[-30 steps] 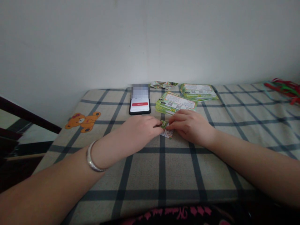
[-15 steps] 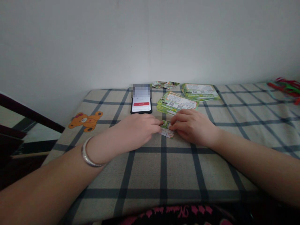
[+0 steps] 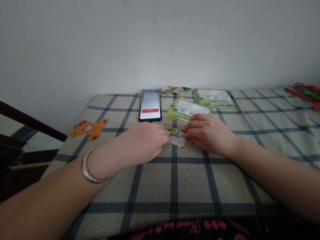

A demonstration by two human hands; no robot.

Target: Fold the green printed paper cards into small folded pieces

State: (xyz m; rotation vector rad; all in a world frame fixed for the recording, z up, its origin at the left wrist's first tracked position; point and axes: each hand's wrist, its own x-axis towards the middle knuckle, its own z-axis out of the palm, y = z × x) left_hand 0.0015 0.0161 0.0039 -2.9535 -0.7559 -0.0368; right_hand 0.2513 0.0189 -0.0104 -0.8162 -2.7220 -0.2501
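Observation:
A small folded green and white paper leaflet (image 3: 178,137) lies on the checked cloth (image 3: 190,180) between my two hands. My left hand (image 3: 145,140), with a silver bangle on the wrist, pinches its left edge with closed fingertips. From the other side my right hand (image 3: 207,133) pinches the paper's right edge, fingers curled. Both hands rest on the cloth.
Behind the hands lie two stacks of green leaflets (image 3: 188,109) (image 3: 212,96) and some folded ones (image 3: 176,89) by the wall. A black phone (image 3: 150,108) with a lit screen lies to the left. A bear patch (image 3: 90,128) marks the cloth; red and green strips (image 3: 306,93) lie far right.
My hands and the folded paper have stayed nearly in place; the fingers shifted slightly on the paper and the view moved a little.

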